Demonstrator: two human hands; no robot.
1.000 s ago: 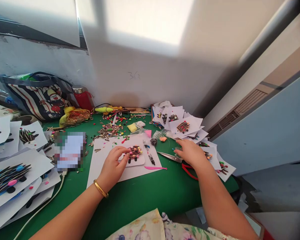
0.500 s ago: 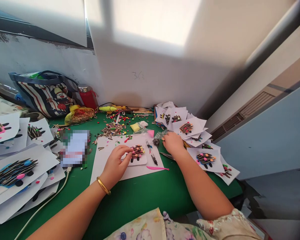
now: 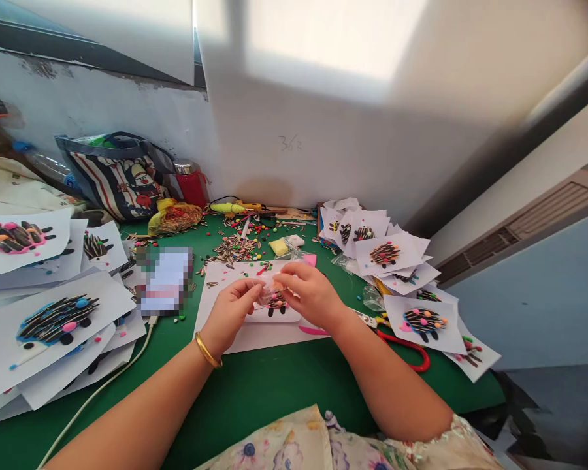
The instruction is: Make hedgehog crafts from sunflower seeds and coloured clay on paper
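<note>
My left hand (image 3: 230,308) and my right hand (image 3: 310,294) meet over a small white card (image 3: 279,312) that bears a hedgehog shape made of dark seeds and coloured beads. Both hands pinch a small clear plastic packet (image 3: 270,288) between their fingertips, just above the card. The card lies on a larger white sheet (image 3: 247,338) on the green table (image 3: 274,391). A gold bangle sits on my left wrist. A pink stick (image 3: 311,330) shows below my right hand.
Red-handled scissors (image 3: 408,347) lie right of my right forearm. Piles of finished seed cards sit at the right (image 3: 387,251) and left (image 3: 53,320). Loose seeds and beads (image 3: 232,248), yellow clay (image 3: 278,247), a phone (image 3: 166,281) with cable, a striped bag (image 3: 120,179) and a red bottle (image 3: 192,186) stand behind.
My right hand has come back from the right side of the table to the middle, bringing a clear packet, and now meets my left hand above the card. The view has shifted right.
</note>
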